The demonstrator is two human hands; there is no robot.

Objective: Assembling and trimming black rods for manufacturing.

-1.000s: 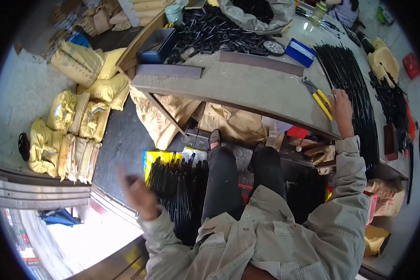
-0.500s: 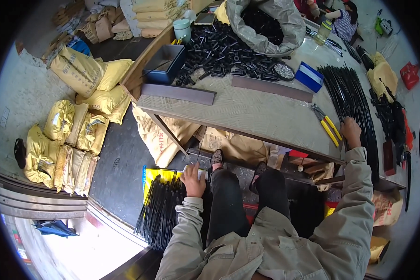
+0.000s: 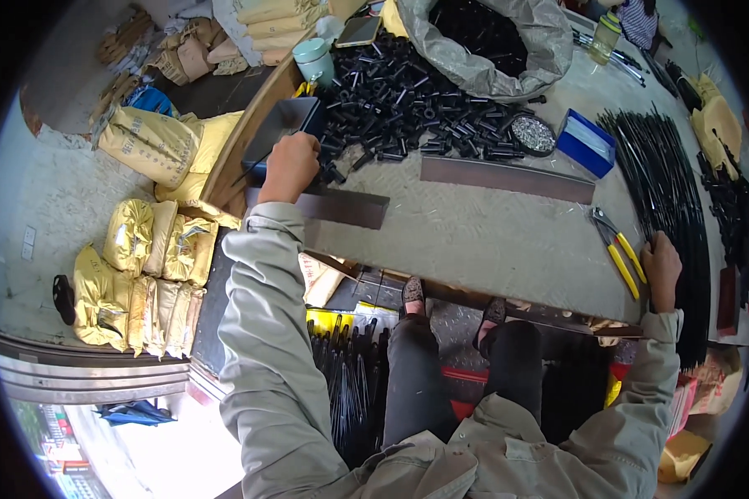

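At the table's left end, my left hand (image 3: 290,166) is closed over the near edge of a dark blue bin (image 3: 266,133). A thin black stick (image 3: 254,169) slants across that bin and passes under my fingers, which appear to pinch it. On the right, my right hand (image 3: 662,264) is closed at the near left side of a long bundle of thin black rods (image 3: 653,166); its fingertips are partly hidden. Yellow-handled pliers (image 3: 620,254) lie just left of it.
Short black tubular parts (image 3: 408,108) are heaped beside a grey sack (image 3: 549,50). Two flat dark bars (image 3: 508,179) lie along the near side. A blue box (image 3: 585,143) and a round dish (image 3: 533,135) stand nearby. More black rods (image 3: 349,391) stand by my left leg.
My left hand has risen from the rods beside my left leg to the blue bin on the table. My right hand stays at the rod bundle. The whole view has shifted slightly.
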